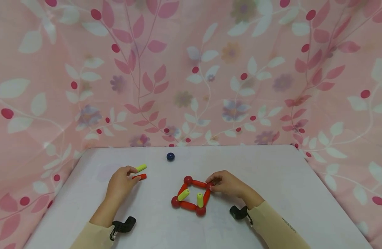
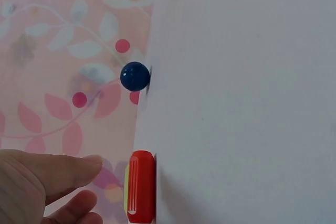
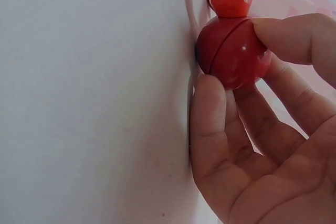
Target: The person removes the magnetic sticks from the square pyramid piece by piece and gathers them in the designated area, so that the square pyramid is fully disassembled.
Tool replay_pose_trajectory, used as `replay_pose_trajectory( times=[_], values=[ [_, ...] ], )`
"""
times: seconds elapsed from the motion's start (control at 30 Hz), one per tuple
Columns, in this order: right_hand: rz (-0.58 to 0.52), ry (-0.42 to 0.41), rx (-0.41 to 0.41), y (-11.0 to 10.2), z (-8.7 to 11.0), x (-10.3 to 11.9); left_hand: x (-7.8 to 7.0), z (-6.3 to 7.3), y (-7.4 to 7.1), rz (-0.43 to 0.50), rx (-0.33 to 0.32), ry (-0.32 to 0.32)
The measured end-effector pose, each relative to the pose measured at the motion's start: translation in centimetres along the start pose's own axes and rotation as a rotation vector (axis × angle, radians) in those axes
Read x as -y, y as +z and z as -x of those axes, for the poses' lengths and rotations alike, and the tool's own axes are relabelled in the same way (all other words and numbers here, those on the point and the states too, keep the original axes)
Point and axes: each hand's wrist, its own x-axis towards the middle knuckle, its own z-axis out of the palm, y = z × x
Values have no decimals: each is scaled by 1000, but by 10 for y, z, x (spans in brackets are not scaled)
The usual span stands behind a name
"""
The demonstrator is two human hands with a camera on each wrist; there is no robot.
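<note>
My right hand point(image 1: 229, 185) grips a red ball point(image 3: 231, 51) at the right corner of a four-sided frame, thumb and fingertips around it. Red rods point(image 1: 188, 206) link the red balls point(image 1: 175, 202) of this frame, which lies on the table. Two yellow rods point(image 1: 200, 200) stick up from its two nearer balls, one leaning. On the left, my left hand point(image 1: 120, 182) is beside a loose red rod point(image 1: 142, 176) and a loose yellow rod point(image 1: 142, 167). In the left wrist view its fingers are spread, with a gap between them and the red rod point(image 2: 142, 187).
A dark blue ball point(image 1: 170, 157) sits near the back edge of the white table point(image 1: 256, 159). Pink floral cloth point(image 1: 178, 86) hangs behind and along both sides. Each wrist wears a small black camera point(image 1: 125, 225).
</note>
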Motion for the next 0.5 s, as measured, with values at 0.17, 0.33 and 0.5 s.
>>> replay_pose_trajectory(
  times=[0.17,0.33,0.5],
  values=[
    [23,-14,3,-2,-4,1,-15,6,4,25,0,104],
    [7,-17,8,-4,-7,0,-30,11,16,92,92,172],
    [5,-18,1,-5,-8,-1,-51,21,29,169,240,181]
  ],
)
